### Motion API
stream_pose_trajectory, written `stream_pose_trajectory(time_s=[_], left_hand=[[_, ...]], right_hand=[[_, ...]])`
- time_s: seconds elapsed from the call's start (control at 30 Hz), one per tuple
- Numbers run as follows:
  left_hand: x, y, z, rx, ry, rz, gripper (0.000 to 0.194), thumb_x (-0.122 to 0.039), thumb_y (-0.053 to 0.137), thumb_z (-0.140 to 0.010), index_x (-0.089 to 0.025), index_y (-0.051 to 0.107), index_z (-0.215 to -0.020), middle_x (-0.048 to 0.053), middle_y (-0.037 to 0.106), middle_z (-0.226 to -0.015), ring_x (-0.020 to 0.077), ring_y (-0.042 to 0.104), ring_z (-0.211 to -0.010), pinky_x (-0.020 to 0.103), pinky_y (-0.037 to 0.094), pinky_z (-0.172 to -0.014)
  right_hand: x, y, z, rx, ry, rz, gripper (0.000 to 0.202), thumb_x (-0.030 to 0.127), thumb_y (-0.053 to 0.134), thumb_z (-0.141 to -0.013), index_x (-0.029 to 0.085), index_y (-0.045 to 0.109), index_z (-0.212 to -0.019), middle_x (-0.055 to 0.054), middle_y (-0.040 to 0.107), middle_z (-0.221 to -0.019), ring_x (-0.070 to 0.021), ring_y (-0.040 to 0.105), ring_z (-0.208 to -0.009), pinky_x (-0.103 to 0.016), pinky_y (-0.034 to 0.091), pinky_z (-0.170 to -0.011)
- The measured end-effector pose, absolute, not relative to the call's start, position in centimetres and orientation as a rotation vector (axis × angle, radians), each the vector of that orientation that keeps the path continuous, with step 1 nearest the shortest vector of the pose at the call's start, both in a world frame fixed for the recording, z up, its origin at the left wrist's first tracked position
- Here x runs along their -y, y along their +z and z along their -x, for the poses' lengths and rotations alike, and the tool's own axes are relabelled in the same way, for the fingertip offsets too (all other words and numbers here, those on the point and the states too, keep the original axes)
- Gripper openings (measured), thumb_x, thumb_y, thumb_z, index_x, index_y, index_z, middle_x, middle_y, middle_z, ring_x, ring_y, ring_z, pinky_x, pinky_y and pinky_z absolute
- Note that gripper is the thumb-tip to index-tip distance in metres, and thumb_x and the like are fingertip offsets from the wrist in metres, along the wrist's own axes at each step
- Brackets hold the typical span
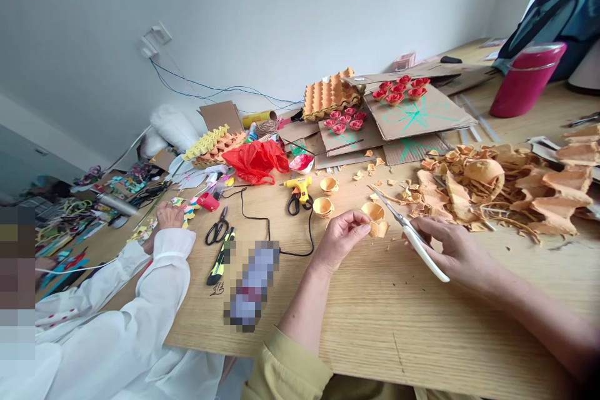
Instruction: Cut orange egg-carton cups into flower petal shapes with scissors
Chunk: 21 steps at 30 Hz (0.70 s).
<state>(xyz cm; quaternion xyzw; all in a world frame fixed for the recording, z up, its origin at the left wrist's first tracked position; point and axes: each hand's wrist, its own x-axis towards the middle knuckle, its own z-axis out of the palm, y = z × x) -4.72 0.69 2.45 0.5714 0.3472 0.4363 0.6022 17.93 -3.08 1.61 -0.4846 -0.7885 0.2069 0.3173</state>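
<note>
Left hand (341, 239) pinches pulpy cup (379, 227) (scalloped); scissors (412, 239).

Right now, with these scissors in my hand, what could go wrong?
The scissors in your right hand are close to your left hand; a slip might nick it. The cord nearby could snag, perhaps dragging the glue gun. If that's hot, which I can't tell, the red bag beside it might melt.

My left hand (344, 237) pinches, thumb against forefinger, forearm upright. My right hand (450, 253) curls, its forearm slanting inward.
</note>
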Motion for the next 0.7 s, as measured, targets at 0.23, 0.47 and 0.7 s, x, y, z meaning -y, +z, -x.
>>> stream_pose_trajectory(time_s=[0.23, 0.47, 0.7], left_hand=[[-0.75, 2.23, 4.57, -0.772, 1.050, -1.193, 0.029, -0.037, 0.080, -0.070, -0.014, 0.069, -0.085, 0.001, 0.064, -0.077, 0.0108, 0.054, -0.071, 0.025, 0.042, -0.073], [-0.89, 2.41, 4.65, -0.737, 1.051, -1.128, 0.028, -0.035, 0.083, -0.065, -0.015, 0.069, -0.078, -0.001, 0.064, -0.072, 0.0103, 0.054, -0.067, 0.027, 0.043, -0.072], [-0.74, 2.83, 4.57, -0.725, 1.061, -1.155, 0.024, -0.030, 0.085, -0.063, -0.015, 0.070, -0.075, -0.001, 0.063, -0.075, 0.0102, 0.053, -0.072, 0.025, 0.042, -0.074]], right_hand=[[3.15, 2.03, -17.71, 2.206, 0.719, 1.256, 0.030, 0.043, 0.048, -0.094, 0.022, 0.058, -0.075, -0.001, 0.060, -0.066, -0.0172, 0.053, -0.064, -0.029, 0.042, -0.062], [3.37, 2.06, -17.71, 2.226, 0.871, 1.217, 0.031, 0.047, 0.048, -0.094, 0.023, 0.059, -0.077, -0.002, 0.062, -0.069, -0.0186, 0.056, -0.066, -0.030, 0.042, -0.061], [3.27, 1.38, -17.90, 2.250, 0.770, 1.143, 0.021, 0.041, 0.055, -0.091, 0.022, 0.063, -0.085, -0.004, 0.067, -0.078, -0.0213, 0.060, -0.075, -0.031, 0.044, -0.067]])
